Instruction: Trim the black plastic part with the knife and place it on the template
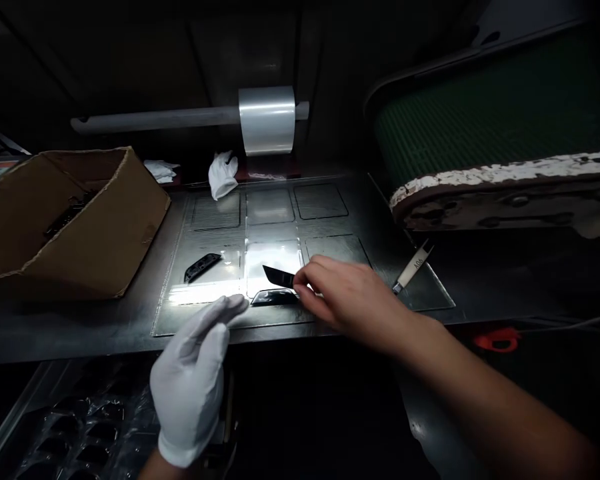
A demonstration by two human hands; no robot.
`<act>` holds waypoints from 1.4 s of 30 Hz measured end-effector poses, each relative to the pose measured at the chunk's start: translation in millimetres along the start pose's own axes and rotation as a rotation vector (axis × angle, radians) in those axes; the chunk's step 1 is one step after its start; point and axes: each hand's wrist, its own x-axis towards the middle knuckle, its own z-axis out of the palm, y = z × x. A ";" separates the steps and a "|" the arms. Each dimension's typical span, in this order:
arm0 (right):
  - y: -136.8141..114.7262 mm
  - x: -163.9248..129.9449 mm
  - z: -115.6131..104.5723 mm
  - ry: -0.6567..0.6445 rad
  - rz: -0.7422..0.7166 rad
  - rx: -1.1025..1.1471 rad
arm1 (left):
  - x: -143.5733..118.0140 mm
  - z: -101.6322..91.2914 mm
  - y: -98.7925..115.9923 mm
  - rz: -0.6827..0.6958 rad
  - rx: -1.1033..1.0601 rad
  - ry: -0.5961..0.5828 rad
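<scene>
Head camera: a thin black blade-shaped part (279, 274) is pinched between the fingertips of the bare right hand (347, 293), just above a second dark curved part (274, 297) lying on the lit panel of the bench (105, 327). The gloved left hand (195, 380) is held flat and released (fingertips at the panel's near edge). A third black part (203, 265) lies to the left, and a cardboard box (80, 220) stands beyond it.

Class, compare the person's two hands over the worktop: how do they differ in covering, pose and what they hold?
The left hand wears a white glove; the right hand is bare. The left hand is open and flat, holding nothing, fingertips by the clear sheet; the right hand pinches a thin black piece. Both reach over the lit sheet near a second black piece.
</scene>
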 end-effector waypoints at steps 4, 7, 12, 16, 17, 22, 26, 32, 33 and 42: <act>9.3 42.4 -5.9 -0.229 -0.068 -0.323 | 30.4 0.4 -6.6 0.153 0.195 0.120; 8.3 57.1 -5.1 -0.289 -0.141 -0.401 | 38.2 3.7 -11.1 0.114 0.241 0.133; 10.3 62.5 -0.9 -0.314 -0.177 -0.419 | 35.8 6.0 -11.4 0.097 0.249 0.161; 11.5 65.3 6.7 -0.331 -0.145 -0.390 | 35.1 5.2 -10.0 0.072 0.257 0.166; 11.3 66.0 8.5 -0.333 -0.129 -0.378 | 35.3 4.9 -9.8 0.070 0.259 0.160; 15.8 49.3 2.5 -0.244 -0.034 -0.207 | 36.2 4.1 -8.9 0.071 0.234 0.128; 44.0 -9.6 -22.6 0.027 0.108 -0.041 | 36.3 3.6 -6.5 0.052 0.269 0.131; 113.8 -98.0 -46.0 0.009 0.241 -0.269 | 37.5 1.9 2.5 -0.020 0.239 0.102; 122.7 -104.5 -45.4 -0.006 0.223 -0.278 | 39.3 1.6 4.2 -0.025 0.226 0.085; 117.2 -92.4 -33.5 0.170 0.276 -0.175 | 81.6 1.6 -1.3 0.395 0.620 -0.253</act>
